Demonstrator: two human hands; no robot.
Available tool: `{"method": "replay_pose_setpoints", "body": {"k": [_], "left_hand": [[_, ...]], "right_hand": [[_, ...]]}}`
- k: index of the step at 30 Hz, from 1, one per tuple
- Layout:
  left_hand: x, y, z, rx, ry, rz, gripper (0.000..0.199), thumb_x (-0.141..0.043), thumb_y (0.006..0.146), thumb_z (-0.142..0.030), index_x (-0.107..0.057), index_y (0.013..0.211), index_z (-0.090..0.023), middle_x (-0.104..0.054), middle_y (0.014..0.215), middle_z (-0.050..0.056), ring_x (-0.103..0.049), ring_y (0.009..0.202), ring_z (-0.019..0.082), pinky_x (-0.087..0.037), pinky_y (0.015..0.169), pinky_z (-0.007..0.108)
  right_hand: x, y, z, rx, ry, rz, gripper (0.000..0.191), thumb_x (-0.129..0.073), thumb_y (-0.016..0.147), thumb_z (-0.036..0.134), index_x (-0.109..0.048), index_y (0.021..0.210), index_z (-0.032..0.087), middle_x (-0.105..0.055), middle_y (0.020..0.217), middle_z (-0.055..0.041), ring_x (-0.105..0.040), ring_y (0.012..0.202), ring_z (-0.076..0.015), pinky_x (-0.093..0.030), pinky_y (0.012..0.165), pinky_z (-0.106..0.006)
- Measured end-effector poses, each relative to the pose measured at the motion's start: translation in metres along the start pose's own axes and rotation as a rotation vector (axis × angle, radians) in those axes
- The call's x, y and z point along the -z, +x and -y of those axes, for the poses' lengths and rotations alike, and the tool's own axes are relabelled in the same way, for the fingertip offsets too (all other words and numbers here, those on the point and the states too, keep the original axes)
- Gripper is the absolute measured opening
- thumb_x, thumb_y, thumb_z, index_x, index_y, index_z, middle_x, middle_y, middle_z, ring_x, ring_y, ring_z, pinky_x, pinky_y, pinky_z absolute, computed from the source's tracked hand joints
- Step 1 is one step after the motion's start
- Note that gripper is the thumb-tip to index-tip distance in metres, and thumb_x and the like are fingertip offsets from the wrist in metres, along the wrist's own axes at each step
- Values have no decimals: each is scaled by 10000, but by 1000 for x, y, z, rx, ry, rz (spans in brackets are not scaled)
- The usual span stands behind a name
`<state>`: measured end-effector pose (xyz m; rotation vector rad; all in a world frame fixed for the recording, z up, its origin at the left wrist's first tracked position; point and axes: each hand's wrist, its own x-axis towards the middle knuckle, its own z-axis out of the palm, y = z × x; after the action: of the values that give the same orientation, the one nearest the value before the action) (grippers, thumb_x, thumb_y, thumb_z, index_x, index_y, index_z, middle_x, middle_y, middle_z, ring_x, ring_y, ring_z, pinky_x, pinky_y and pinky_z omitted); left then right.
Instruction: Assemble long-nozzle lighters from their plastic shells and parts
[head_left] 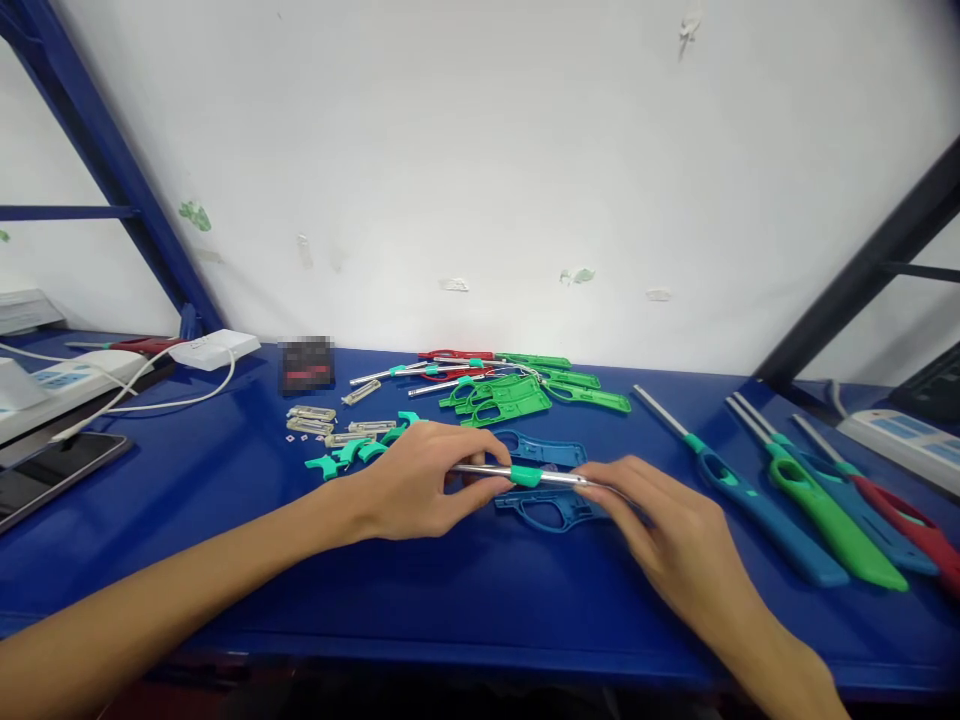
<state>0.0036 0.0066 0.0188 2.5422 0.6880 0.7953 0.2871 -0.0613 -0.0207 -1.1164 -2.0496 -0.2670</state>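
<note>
Between my two hands lies a silver lighter tube with a green collar around its middle, held level above the blue table. My left hand is closed, pinching the tube's left part between thumb and fingers beside the collar. At the other end, my right hand is closed too, with its fingertips gripping the tube's tip. Behind and below the tube are two blue lighter housing halves, an upper one and a lower one, partly covered by my hands and the tube.
Green triggers and clear fuel tanks lie left. Green housing halves and spare metal tubes lie toward the wall. Lighters, including a blue one, rest at right. A phone and power strip are far left.
</note>
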Motion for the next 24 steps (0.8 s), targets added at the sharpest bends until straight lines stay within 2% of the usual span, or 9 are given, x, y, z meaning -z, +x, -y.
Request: {"method": "replay_pose_setpoints", "body": {"k": [4,8,11,15,19,24], "left_hand": [[5,-2,-3,17,31,178,183,-657,1012,-330,-722,1114,-193,-544,595,-73,-459,497,94,-342,537,230],[4,-1,-12,41,139,318,157,-669,989,-311,-720,890,-201,-620,587,-43,-540,505,118,-363,554,252],[4,0,-11,28,303,324,242,-650,975,-326,-690,773,-198,-643,592,-2,-583,524,164,-350,544,290],[8,0,3,16,451,280,192,-618,968,-344,-746,921,-208,-674,625,23,-629,546,205,-325,530,310],[10,-1,9,-16,475,291,163,-597,972,-318,-696,1058,-221,-677,660,0,-636,570,204,-333,538,307],[6,-3,-2,-59,442,347,134,-590,998,-287,-641,1102,-220,-717,748,-1,-674,633,202,-364,562,302]], "right_hand": [[-2,8,0,38,63,109,217,-540,1106,323,-746,1110,256,-781,1004,-29,-750,828,-162,-582,778,-278],[-3,1,2,58,63,178,244,-514,1119,328,-747,1116,255,-781,1012,-28,-755,847,-154,-581,768,-278],[-7,1,2,64,26,205,261,-501,1124,334,-748,1157,255,-784,1042,-36,-749,850,-162,-557,760,-304],[-17,16,3,72,-21,246,268,-500,1123,333,-736,1229,265,-777,1082,-36,-739,893,-181,-515,787,-342],[-22,27,7,79,-21,280,271,-481,1127,337,-736,1177,259,-771,1069,-34,-730,909,-189,-508,827,-348],[-19,21,13,95,17,292,291,-454,1136,347,-734,1168,277,-778,1094,-19,-745,930,-177,-516,828,-333]]}}
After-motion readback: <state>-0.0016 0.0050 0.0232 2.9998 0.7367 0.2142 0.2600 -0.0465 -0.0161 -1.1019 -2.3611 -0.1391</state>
